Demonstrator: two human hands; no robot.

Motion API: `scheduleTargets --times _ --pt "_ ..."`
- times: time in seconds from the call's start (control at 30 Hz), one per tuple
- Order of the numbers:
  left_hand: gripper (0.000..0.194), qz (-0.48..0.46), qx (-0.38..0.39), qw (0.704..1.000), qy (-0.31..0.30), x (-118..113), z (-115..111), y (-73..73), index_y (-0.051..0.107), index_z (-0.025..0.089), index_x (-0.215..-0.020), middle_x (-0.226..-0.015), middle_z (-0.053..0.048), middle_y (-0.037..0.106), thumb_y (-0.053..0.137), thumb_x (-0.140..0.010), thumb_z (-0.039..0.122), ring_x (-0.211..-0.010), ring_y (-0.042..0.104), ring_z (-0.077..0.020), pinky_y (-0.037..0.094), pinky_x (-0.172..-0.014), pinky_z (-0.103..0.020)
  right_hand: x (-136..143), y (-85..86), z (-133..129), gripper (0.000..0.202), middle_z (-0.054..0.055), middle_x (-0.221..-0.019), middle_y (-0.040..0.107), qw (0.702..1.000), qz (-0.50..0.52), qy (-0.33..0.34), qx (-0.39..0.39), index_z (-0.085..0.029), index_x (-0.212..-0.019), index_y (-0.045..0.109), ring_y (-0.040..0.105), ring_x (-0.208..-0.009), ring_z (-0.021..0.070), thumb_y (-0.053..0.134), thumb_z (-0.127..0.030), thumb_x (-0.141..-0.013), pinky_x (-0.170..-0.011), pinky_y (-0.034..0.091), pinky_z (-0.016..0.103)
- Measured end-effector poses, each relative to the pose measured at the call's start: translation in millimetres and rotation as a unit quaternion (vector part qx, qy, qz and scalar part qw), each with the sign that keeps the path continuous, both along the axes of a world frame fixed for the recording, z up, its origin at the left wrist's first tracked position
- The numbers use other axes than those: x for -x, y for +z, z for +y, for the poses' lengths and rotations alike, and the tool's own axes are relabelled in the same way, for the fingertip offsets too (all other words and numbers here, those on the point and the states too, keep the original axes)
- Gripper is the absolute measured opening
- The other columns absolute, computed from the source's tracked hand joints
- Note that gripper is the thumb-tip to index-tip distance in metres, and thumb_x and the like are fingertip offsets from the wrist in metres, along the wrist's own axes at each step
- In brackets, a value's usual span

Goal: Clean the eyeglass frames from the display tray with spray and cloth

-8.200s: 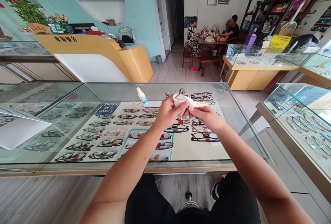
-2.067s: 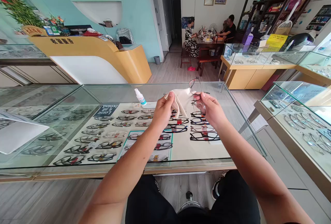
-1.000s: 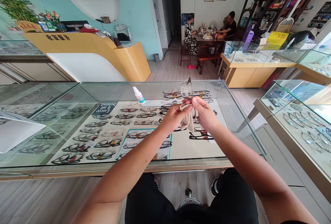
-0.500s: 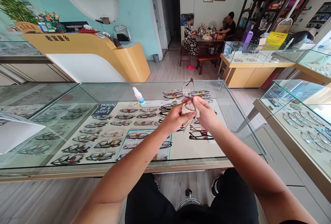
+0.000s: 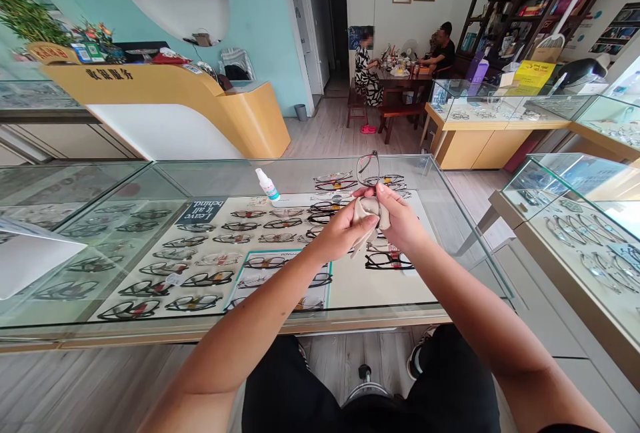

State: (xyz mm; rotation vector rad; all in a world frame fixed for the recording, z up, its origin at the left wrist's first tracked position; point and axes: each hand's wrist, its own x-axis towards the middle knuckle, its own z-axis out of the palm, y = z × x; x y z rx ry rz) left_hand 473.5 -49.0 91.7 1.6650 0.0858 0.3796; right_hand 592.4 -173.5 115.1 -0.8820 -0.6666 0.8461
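Above the glass counter, my left hand [image 5: 343,229] pinches a beige cloth [image 5: 374,211] folded around the lower part of a pair of glasses [image 5: 369,169]. The fingers of my right hand [image 5: 400,216] grip the frame of the same glasses, close beside the cloth. One lens stands upright above my fingertips; the other is hidden by the cloth and fingers. A white spray bottle [image 5: 268,185] with a blue label stands on the counter, left of my hands.
Rows of glasses lie inside the display case [image 5: 390,294] below my hands. A white sheet [image 5: 37,256] juts in at the left. More glass cases [image 5: 570,219] are on the right. Two people sit at a table [image 5: 405,75] in the back.
The glasses have turned and shifted slightly to the right, and the cloth has bunched differently around them. Both hands keep their hold.
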Motion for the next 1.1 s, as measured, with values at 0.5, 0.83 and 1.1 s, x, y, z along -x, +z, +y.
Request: scheduleTargets --times 0.5,0.83,1.1 --pt "0.066 -0.066 -0.014 0.993 0.095 -5 -12 2.8 0.077 0.019 -0.120 -0.109 -0.008 0.080 0.088 -0.088 0.076 -0.097 0.072 -0.0220 0.061 -0.091 -0.033 8 -5.5 3 0.054 0.004 -0.111 0.087 1.000 0.005 0.005 0.001 -0.030 -0.089 0.080 0.080 -0.110 0.0297 0.097 -0.079 -0.076 -0.086 0.066 0.038" --pt "0.071 -0.109 -0.045 0.971 0.206 -4 -12 9.0 0.074 0.021 -0.086 -0.073 -0.002 0.071 0.075 -0.089 0.091 -0.072 0.062 -0.0180 0.052 -0.067 -0.030 8 -9.2 -1 0.045 0.001 -0.092 0.080 0.998 -0.069 0.001 -0.016 -0.029 -0.084 0.082 0.073 -0.093 0.0226 0.092 -0.072 -0.088 -0.085 0.062 0.035" --pt "0.068 -0.009 0.029 0.999 0.044 3 6 7.5 0.054 0.025 -0.078 -0.046 0.007 0.043 0.067 -0.099 0.088 -0.037 0.038 -0.0122 0.027 -0.040 -0.029 -1 1.9 -7 0.038 0.003 -0.102 0.085 0.997 -0.071 -0.009 0.017 -0.031 -0.101 0.089 0.078 -0.111 0.0292 0.095 -0.065 -0.084 -0.097 0.064 0.041"
